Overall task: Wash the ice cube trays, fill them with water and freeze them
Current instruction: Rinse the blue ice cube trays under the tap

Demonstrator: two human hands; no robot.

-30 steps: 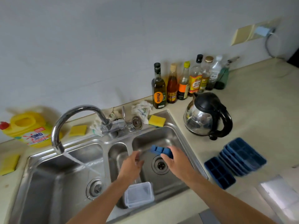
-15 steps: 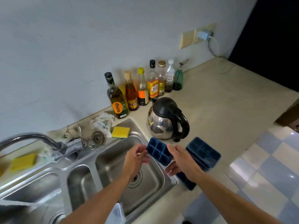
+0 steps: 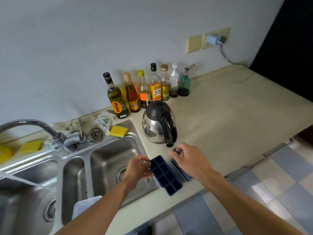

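Blue tray point(image 3: 166, 175) pinched by left hand point(image 3: 138, 168), right hand point(image 3: 189, 160) gripping stack point(image 3: 181, 173) near kettle point(image 3: 157, 122).

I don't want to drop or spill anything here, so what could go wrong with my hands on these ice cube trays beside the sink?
1. The blue ice cube tray your left hand pinches lies close to the countertop's front edge; a nudge might tip it off.
2. Your right hand grips the stack of trays right beside the kettle; lifting could bump it.
3. Water seems to be running into the left basin unwatched.
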